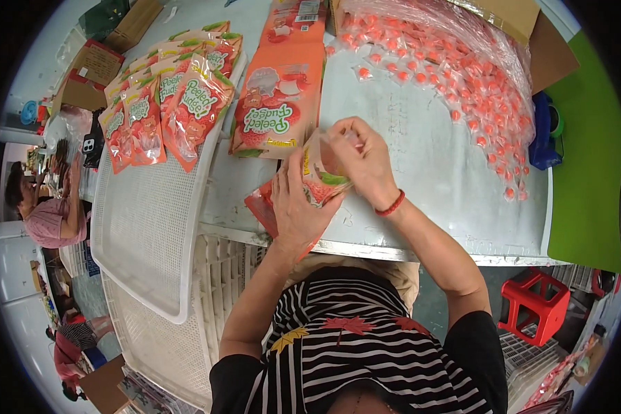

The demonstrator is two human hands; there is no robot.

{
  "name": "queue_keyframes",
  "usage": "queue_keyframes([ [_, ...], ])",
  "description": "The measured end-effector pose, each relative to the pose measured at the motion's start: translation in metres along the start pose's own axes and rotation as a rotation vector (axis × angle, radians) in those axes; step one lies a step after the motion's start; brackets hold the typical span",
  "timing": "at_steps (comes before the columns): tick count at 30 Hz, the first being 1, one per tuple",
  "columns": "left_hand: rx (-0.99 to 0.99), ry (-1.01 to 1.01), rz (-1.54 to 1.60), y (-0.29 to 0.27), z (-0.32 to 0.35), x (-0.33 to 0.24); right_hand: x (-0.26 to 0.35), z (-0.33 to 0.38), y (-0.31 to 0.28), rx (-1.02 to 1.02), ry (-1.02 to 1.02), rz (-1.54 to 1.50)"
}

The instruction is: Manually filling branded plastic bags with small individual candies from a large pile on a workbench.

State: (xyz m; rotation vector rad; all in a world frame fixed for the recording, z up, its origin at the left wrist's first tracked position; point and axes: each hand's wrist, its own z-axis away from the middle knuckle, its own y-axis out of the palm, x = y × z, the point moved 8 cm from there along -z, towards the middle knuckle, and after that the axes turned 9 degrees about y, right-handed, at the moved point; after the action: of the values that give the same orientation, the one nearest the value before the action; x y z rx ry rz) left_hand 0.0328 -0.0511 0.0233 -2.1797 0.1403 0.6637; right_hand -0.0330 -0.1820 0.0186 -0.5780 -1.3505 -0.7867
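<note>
My left hand (294,207) grips an orange-red stand-up pouch (319,181) at the near edge of the white table (435,165). My right hand (360,157), with a red bracelet at the wrist, is bunched at the pouch's open top, fingers closed on something small and hidden. A heap of small wrapped orange candies (462,76) lies in clear plastic at the far right of the table. A stack of flat empty orange pouches (277,103) lies just beyond my hands.
A white mesh tray (145,234) at the left carries several filled pouches (169,103). More white trays (186,345) sit below it. A red plastic stool (535,303) stands at lower right. Cardboard boxes (93,69) are at far left, and another person (48,214) sits there.
</note>
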Motion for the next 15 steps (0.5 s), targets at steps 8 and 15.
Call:
queue_keyframes([
  [8, 0.011, 0.077, 0.069, 0.009, 0.003, -0.004, 0.048, 0.033, 0.033, 0.056, -0.624, 0.816],
  [15, -0.109, -0.047, 0.250, -0.021, 0.007, 0.012, 0.082, 0.039, 0.010, 0.002, -0.583, 0.463],
])
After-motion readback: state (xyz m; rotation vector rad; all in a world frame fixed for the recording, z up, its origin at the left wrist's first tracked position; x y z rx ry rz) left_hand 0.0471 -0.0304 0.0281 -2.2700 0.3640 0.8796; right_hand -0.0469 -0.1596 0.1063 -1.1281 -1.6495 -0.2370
